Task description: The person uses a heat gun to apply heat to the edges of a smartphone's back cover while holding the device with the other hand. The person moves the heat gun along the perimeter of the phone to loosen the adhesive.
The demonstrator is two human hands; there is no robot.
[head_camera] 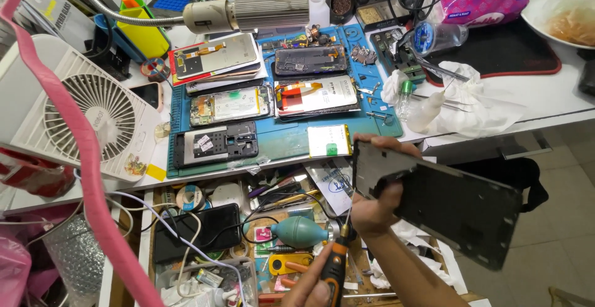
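one dark flat phone frame point(452, 205), left hand point(378, 205) gripping corner.

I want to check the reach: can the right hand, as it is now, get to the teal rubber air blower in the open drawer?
Probably yes: the air blower lies uncovered just left of the right hand, but that hand holds a screwdriver.

A white workbench point(545, 99) is running across the upper view, carrying a blue work mat point(291, 140) and a black pad point(502, 50). A gooseneck lamp point(248, 13) is leaning over it beside a white fan point(93, 118). An open drawer point(217, 239) is sitting below, and pale floor tiles point(558, 220) are showing at right.
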